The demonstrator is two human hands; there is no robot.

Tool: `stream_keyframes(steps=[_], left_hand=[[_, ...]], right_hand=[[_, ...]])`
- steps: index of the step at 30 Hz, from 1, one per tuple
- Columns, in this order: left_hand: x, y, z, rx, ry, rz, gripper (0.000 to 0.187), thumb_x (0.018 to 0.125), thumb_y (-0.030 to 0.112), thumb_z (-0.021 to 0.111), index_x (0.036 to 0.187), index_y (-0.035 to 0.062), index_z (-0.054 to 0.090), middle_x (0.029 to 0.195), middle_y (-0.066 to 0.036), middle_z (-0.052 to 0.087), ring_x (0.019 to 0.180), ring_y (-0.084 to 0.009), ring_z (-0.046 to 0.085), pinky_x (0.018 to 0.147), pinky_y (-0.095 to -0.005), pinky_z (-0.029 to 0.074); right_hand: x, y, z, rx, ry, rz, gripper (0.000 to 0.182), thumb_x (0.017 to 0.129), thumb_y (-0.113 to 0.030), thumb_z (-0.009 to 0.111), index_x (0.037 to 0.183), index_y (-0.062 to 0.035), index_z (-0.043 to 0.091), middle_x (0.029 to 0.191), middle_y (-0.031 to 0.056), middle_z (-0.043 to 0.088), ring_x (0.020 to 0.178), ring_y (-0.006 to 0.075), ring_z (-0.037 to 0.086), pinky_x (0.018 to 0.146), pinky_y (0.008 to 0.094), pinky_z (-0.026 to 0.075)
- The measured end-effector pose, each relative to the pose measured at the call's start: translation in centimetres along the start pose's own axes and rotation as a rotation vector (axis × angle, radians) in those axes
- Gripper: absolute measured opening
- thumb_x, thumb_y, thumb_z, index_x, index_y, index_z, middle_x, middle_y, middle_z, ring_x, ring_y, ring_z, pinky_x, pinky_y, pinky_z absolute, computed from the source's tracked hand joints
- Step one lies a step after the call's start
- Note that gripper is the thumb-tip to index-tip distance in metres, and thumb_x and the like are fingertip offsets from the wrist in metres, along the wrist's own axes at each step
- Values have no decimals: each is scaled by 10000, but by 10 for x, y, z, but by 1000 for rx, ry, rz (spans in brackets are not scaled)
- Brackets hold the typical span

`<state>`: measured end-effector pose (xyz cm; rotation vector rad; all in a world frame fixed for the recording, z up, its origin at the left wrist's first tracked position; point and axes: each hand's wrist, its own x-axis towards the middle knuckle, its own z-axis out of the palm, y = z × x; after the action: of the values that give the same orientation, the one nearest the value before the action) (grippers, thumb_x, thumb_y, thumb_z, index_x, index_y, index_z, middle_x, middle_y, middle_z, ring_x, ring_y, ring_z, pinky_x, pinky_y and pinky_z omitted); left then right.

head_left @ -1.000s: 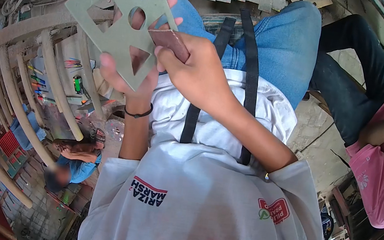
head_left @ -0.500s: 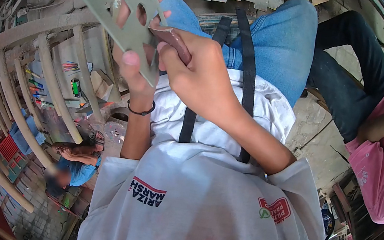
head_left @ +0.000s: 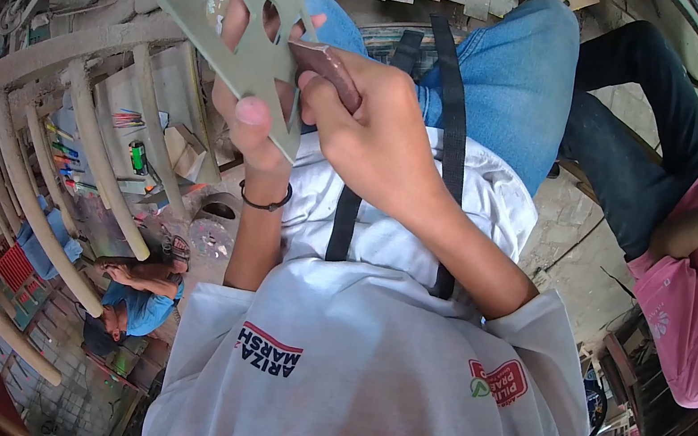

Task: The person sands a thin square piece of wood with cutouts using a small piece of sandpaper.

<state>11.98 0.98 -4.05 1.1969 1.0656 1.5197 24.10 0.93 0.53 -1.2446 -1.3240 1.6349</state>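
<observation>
The left hand (head_left: pixel 249 104) holds up a flat grey-green board with cut-out shapes (head_left: pixel 236 16) near the top of the view, in front of the person's blue-jeaned knees (head_left: pixel 515 71); its grip is closed on the board, the thumb pressed on the near face close to the lower corner and the fingers wrapped behind, their tips showing through the openings. The board stands tilted, its pointed lower corner aimed down toward the white shirt (head_left: pixel 363 365). The right hand (head_left: pixel 375 136) is closed around a folded piece of reddish-brown sandpaper (head_left: pixel 328 70), pinching it between thumb and fingers, and the paper's free end touches the right edge of the board, just beside one of the cut-outs. A thin black band (head_left: pixel 265 203) circles the left wrist. Two black straps (head_left: pixel 450 116) run down over the shirt and across the lap. Below and to the left lie curved pale wooden slats (head_left: pixel 58 174) in a row, with small coloured items among them that are too small to tell. Another person in a blue top (head_left: pixel 139 306) sits low on the floor at the lower left. At the right, a person in a pink shirt (head_left: pixel 692 305) and dark trousers (head_left: pixel 642 126) sits close by, one bare arm bent across the body.
</observation>
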Motion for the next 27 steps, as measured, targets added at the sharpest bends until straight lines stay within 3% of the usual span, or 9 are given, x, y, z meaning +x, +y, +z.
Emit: stream_keyframes(steps=[4, 6, 12, 15, 21, 27], left_hand=[[1, 0, 6, -40, 25, -8, 865, 864, 540, 476, 1474, 28, 140, 1450, -263, 326, 1279, -439, 427, 1016, -523, 442], [3, 4, 14, -104, 138, -89, 1123, 717, 643, 635, 1452, -94, 213, 1422, -216, 368, 1261, -369, 464, 965, -437, 457], [8, 3, 9, -120, 153, -77, 1095, 724, 624, 632, 1450, -80, 211, 1430, -209, 355, 1258, -365, 465, 967, -440, 458], [5, 6, 17, -178, 183, -99, 1068, 729, 602, 626, 1453, -61, 205, 1415, -212, 367, 1261, -371, 459, 977, -447, 458], [2, 5, 13, -254, 242, -86, 1058, 735, 564, 627, 1468, -44, 165, 1403, -221, 371, 1270, -387, 441, 1000, -483, 451], [5, 7, 10, -273, 228, -76, 1051, 741, 578, 616, 1478, -20, 162, 1416, -230, 356, 1272, -391, 439, 1005, -492, 449]], right_hand=[[-2, 3, 4, -13, 84, -120, 251, 802, 31, 481, 984, 138, 616, 737, 295, 604, 656, 360, 657, 620, 381, 494], [1, 5, 3, -48, 104, -144, 271, 796, 34, 487, 1010, 145, 612, 774, 303, 618, 690, 383, 657, 642, 382, 505], [-2, 2, 7, -128, 134, -260, 282, 784, 45, 490, 1020, 143, 609, 848, 304, 631, 786, 425, 649, 723, 415, 519], [3, -2, 3, -73, 68, -139, 288, 787, 44, 484, 1030, 140, 604, 887, 302, 635, 816, 428, 645, 749, 420, 517], [1, 6, 9, -134, 107, -263, 298, 789, 41, 486, 1049, 133, 600, 894, 297, 640, 831, 419, 646, 747, 417, 521], [-4, 5, 8, -142, 48, -244, 344, 786, 35, 506, 1108, 119, 591, 892, 282, 637, 807, 425, 639, 741, 428, 518]])
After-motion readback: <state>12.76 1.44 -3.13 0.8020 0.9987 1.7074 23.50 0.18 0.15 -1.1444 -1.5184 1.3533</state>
